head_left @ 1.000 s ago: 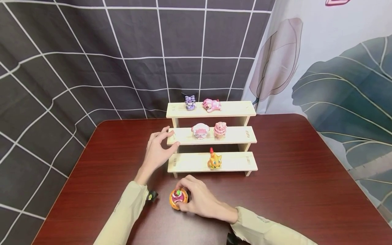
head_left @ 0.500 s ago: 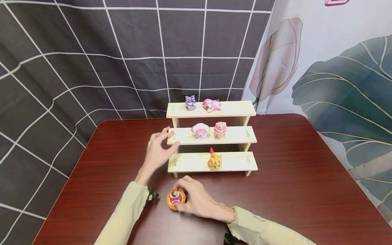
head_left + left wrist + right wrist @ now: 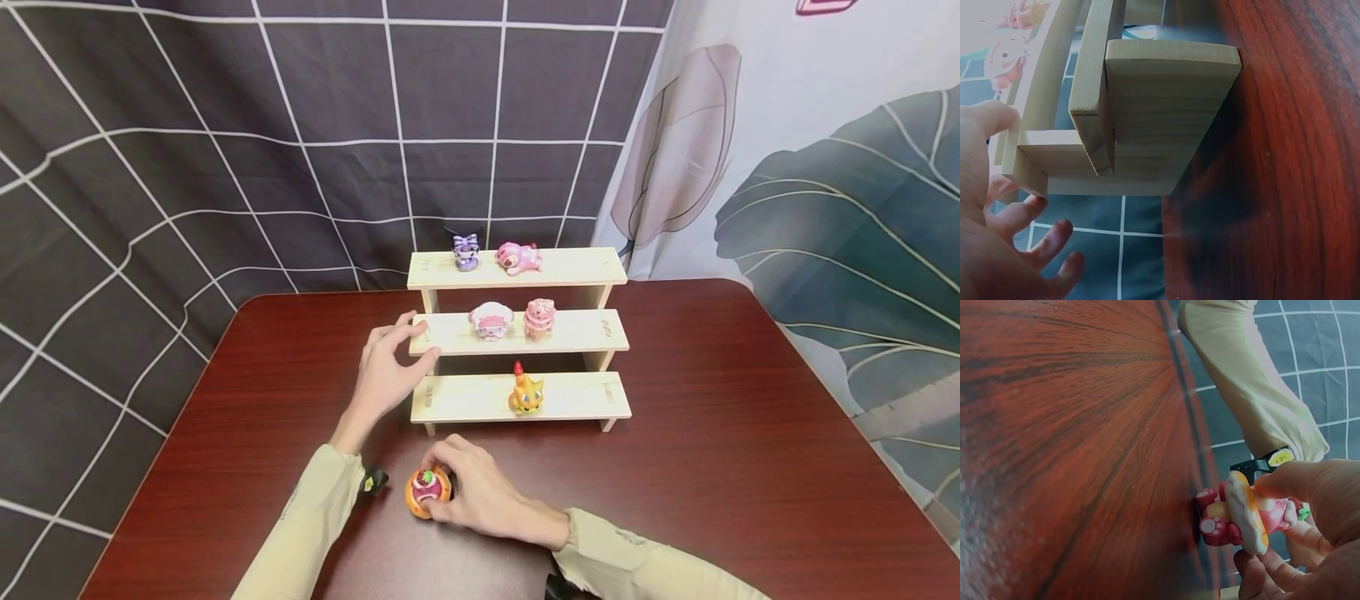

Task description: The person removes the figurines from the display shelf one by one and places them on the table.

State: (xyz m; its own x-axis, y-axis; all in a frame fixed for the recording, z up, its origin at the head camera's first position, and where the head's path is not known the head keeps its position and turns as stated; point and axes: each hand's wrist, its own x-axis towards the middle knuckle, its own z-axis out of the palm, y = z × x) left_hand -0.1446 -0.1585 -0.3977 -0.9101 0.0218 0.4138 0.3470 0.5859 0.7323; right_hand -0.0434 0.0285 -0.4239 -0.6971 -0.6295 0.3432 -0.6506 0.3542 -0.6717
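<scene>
My right hand (image 3: 480, 492) pinches a small toy figurine (image 3: 427, 493) between thumb and fingers, low over the front of the table. In the right wrist view this figurine (image 3: 1241, 515) has dark pink paws, an orange-and-white ring round its body and a green tip. Whether its feet touch the table is unclear. My left hand (image 3: 386, 371) grips the left end of the middle board of a three-tier wooden display shelf (image 3: 450, 404). The left wrist view shows the thumb against that board's edge, with fingers (image 3: 1054, 244) spread beyond its end.
A purple figurine (image 3: 466, 252) and a pink lying one (image 3: 518, 258) stand on the top tier. The middle tier bears a white-and-pink figurine (image 3: 491, 321) and a pink one (image 3: 539, 318). An orange cat-like figurine (image 3: 527, 393) sits on the lowest tier. A gridded curtain (image 3: 315, 100) hangs behind.
My right hand has shifted slightly left and toward the front with the figurine, which has tilted a little. My left hand and the shelf have stayed in place.
</scene>
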